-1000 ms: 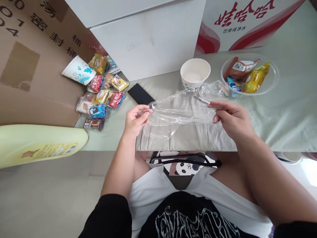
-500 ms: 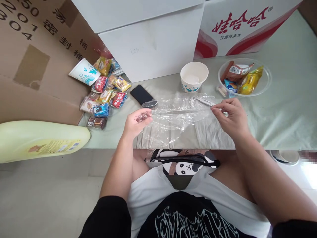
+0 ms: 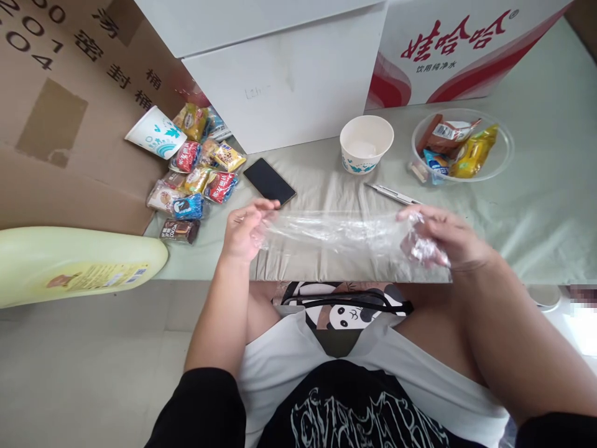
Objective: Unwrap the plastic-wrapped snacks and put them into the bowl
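Note:
A sheet of thin clear plastic film (image 3: 326, 233) stretches between my two hands above the front of the table. My left hand (image 3: 245, 230) pinches its left end, close to a dark smartphone (image 3: 269, 180). Bunched film fills my right hand (image 3: 441, 239), whose fingers are closed around it and somewhat blurred. Just beyond the film lies a slim silvery pen-like tool (image 3: 392, 194), its right end near my right fingers. A white paper bowl (image 3: 366, 146) stands upright behind it.
Wrapped snacks (image 3: 200, 177) and a tilted paper cup (image 3: 156, 134) lie at the left, by a brown carton (image 3: 84, 124) and a yellow bottle (image 3: 79, 267). A clear plastic bowl (image 3: 508, 152) holds snacks. White boxes (image 3: 284, 87) line the back.
The film has been lifted off the table and pulled into a narrower band. My right hand has gathered its end and moved slightly toward me; the phone and pen-like tool are uncovered.

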Demonstrator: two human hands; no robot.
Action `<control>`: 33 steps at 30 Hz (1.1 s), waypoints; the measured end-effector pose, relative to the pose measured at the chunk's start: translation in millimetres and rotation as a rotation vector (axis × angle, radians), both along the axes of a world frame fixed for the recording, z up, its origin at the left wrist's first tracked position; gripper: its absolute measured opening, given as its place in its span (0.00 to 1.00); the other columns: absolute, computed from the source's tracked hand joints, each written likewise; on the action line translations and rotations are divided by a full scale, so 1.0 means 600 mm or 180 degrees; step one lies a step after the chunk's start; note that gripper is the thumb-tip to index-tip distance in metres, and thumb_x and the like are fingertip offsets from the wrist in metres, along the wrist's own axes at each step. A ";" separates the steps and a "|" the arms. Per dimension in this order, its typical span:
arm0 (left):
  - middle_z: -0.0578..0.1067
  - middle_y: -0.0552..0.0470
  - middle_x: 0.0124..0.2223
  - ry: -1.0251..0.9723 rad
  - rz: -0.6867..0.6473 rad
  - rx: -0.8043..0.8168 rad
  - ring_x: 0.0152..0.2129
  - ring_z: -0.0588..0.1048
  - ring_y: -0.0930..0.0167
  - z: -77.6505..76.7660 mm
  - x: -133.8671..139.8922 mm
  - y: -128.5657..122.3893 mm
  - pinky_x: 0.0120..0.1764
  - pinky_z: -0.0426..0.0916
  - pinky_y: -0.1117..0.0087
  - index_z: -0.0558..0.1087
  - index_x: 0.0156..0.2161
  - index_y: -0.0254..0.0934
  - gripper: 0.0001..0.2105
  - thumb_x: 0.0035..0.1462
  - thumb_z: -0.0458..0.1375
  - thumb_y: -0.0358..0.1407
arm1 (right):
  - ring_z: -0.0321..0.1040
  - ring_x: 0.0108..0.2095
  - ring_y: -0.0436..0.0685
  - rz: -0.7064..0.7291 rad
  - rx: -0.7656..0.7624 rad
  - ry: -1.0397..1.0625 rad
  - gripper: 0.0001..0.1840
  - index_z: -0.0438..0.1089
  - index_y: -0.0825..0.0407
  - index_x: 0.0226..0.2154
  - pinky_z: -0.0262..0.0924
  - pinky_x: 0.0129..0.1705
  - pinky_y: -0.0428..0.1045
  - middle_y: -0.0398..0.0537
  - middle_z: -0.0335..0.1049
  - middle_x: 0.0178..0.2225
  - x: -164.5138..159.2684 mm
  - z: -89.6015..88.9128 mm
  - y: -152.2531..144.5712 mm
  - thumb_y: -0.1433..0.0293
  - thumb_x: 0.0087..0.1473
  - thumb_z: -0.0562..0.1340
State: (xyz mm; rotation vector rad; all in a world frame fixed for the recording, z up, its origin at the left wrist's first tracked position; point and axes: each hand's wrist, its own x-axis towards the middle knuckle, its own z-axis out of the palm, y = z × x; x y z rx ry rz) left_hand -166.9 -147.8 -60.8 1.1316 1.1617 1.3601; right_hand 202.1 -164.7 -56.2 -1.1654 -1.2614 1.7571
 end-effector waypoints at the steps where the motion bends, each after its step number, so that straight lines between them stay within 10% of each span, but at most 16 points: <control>1: 0.73 0.51 0.27 -0.0283 -0.0174 -0.0401 0.24 0.75 0.72 0.006 0.002 -0.002 0.25 0.71 0.72 0.61 0.16 0.37 0.27 0.41 0.72 0.51 | 0.54 0.10 0.51 0.0480 -0.0120 0.0036 0.36 0.76 0.48 0.39 0.53 0.17 0.49 0.34 0.55 0.10 0.006 0.000 -0.002 0.36 0.39 0.69; 3: 0.67 0.56 0.18 -0.0438 -0.0532 -0.1195 0.13 0.65 0.77 0.014 0.007 -0.005 0.15 0.59 0.77 0.58 0.17 0.38 0.27 0.40 0.72 0.49 | 0.55 0.12 0.51 0.0781 0.0010 -0.0081 0.40 0.77 0.50 0.40 0.52 0.17 0.49 0.37 0.59 0.12 0.012 -0.005 0.002 0.33 0.43 0.65; 9: 0.69 0.57 0.15 0.0263 -0.1026 -0.2099 0.10 0.66 0.77 0.010 0.033 0.007 0.12 0.55 0.79 0.65 0.23 0.38 0.21 0.43 0.71 0.48 | 0.74 0.39 0.60 -0.0793 0.1485 -0.1277 0.26 0.77 0.47 0.38 0.69 0.44 0.56 0.49 0.78 0.37 -0.021 -0.051 0.034 0.42 0.58 0.61; 13: 0.70 0.56 0.14 0.0342 -0.1524 -0.2047 0.10 0.69 0.73 0.013 0.050 0.010 0.14 0.61 0.76 0.63 0.24 0.39 0.24 0.45 0.69 0.53 | 0.67 0.62 0.68 0.0360 0.1886 -0.0700 0.35 0.72 0.45 0.56 0.60 0.65 0.65 0.53 0.73 0.60 -0.062 -0.052 0.026 0.40 0.56 0.62; 19: 0.75 0.54 0.18 0.0356 -0.1703 -0.1941 0.07 0.65 0.76 0.018 0.075 0.004 0.10 0.49 0.78 0.65 0.27 0.39 0.25 0.47 0.70 0.55 | 0.72 0.57 0.70 0.1579 0.2097 -0.0985 0.46 0.68 0.51 0.62 0.65 0.59 0.65 0.60 0.73 0.59 -0.129 -0.033 -0.020 0.43 0.48 0.70; 24: 0.79 0.52 0.25 -0.0601 -0.1580 -0.1399 0.11 0.71 0.72 0.021 0.061 0.004 0.14 0.60 0.72 0.73 0.35 0.40 0.33 0.32 0.70 0.65 | 0.72 0.32 0.53 0.1491 0.1355 -0.0750 0.14 0.75 0.52 0.40 0.65 0.38 0.51 0.45 0.78 0.33 -0.157 -0.026 -0.045 0.60 0.62 0.60; 28: 0.82 0.46 0.42 -0.0907 -0.0728 -0.0900 0.35 0.82 0.62 0.011 0.068 0.005 0.30 0.75 0.65 0.78 0.44 0.42 0.35 0.47 0.58 0.70 | 0.71 0.31 0.51 0.0843 0.0337 0.0208 0.17 0.71 0.51 0.31 0.65 0.38 0.50 0.44 0.74 0.28 -0.160 -0.021 -0.041 0.56 0.62 0.60; 33: 0.77 0.37 0.58 -0.0691 -0.1816 -0.1103 0.59 0.73 0.50 -0.033 0.135 -0.026 0.53 0.74 0.57 0.77 0.54 0.37 0.45 0.37 0.69 0.67 | 0.75 0.38 0.56 -0.0260 -0.0336 0.0589 0.21 0.73 0.50 0.36 0.69 0.47 0.54 0.47 0.77 0.34 -0.171 -0.043 -0.035 0.48 0.58 0.63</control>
